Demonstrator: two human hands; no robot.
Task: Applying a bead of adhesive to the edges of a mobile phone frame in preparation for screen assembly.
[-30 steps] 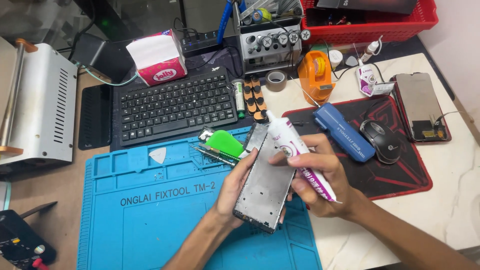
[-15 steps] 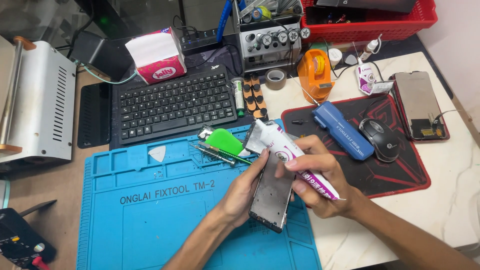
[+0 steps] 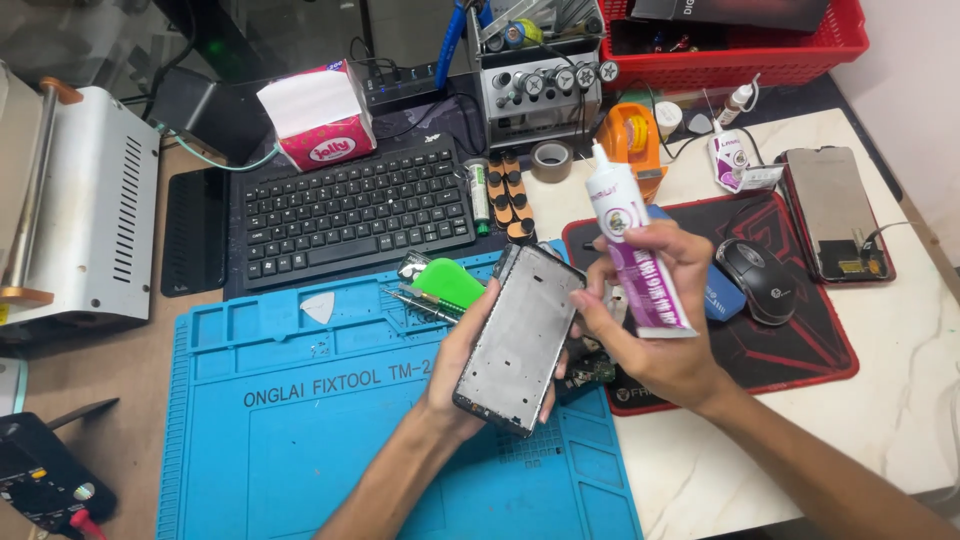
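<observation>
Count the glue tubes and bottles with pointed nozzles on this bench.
2. One glue tube is in the right hand, nozzle up, beside the phone frame in the left hand. One small bottle stands by the red basket. Others may be hidden.

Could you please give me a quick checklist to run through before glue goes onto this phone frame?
1. Frame held steady: ok, the left hand grips the phone frame above the blue mat.
2. Tube in hand: ok, the right hand holds the glue tube.
3. Nozzle aimed at the frame: not ok, it points up and away.
4. Nozzle uncapped: cannot tell.
5. Frame channel clean: cannot tell, too small to judge.
6. Space under the frame: not ok, a green pry tool and tweezers lie close by.
</observation>
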